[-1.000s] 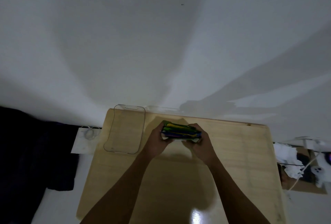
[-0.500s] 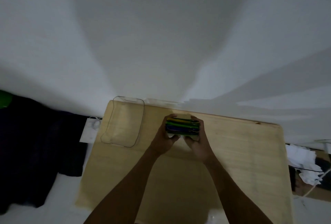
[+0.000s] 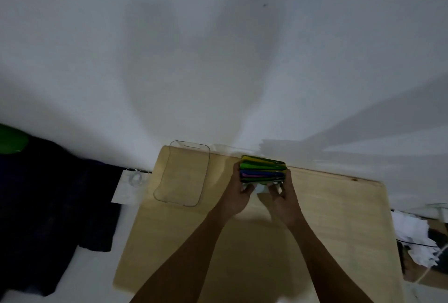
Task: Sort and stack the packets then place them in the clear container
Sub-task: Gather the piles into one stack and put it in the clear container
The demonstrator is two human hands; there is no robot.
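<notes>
A stack of packets (image 3: 262,169) in yellow, green, blue and pink is held above the far middle of the wooden table (image 3: 339,218). My left hand (image 3: 238,193) grips its left side and my right hand (image 3: 282,196) grips its right side, thumbs near the white lower edge. The clear container (image 3: 180,174) stands empty at the table's far left corner, a hand's width left of the stack.
A white wall rises right behind the table. Dark cloth (image 3: 48,201) hangs on the left, with a white sheet and a cable (image 3: 131,186) beside the table. White crumpled paper and wires (image 3: 417,239) lie beyond the right edge.
The stack stays gripped by both hands; they shifted slightly right and away from me relative to the container, and the head view moved. The packets look squared up more tightly.
</notes>
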